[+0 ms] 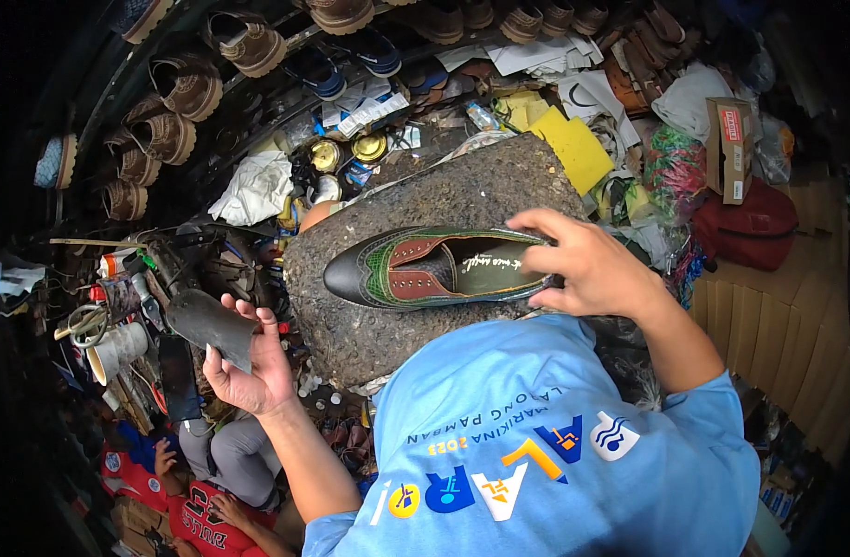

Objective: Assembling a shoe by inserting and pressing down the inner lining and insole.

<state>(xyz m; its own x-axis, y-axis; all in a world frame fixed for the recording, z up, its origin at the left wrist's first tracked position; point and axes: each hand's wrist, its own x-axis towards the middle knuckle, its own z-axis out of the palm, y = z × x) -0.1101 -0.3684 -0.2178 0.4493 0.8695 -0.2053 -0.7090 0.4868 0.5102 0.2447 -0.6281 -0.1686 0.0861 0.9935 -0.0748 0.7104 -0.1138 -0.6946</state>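
A wingtip shoe (358, 269) lies sole down on a rough stone-like slab (499, 181), its toe to the left. It has a black toe, green textured panels and reddish-brown eyelet flaps without laces. At the heel, my right hand (597, 265) grips the shoe's opening, with the thumb on the near side and fingers on the far side. My left hand (265, 376) is raised left of the slab, pinching a curved dark grey sheet (212, 325) between thumb and fingers. I cannot make out the sheet's material.
Brown shoes (186, 85) line racks at the far left. Beyond the slab sit open cans (369, 146), crumpled paper (254, 188) and yellow sheets (573, 148). Scissors (88, 320) and tools crowd the left; a dark red bag (748, 229) lies right. People in red shirts (198, 520) sit lower left.
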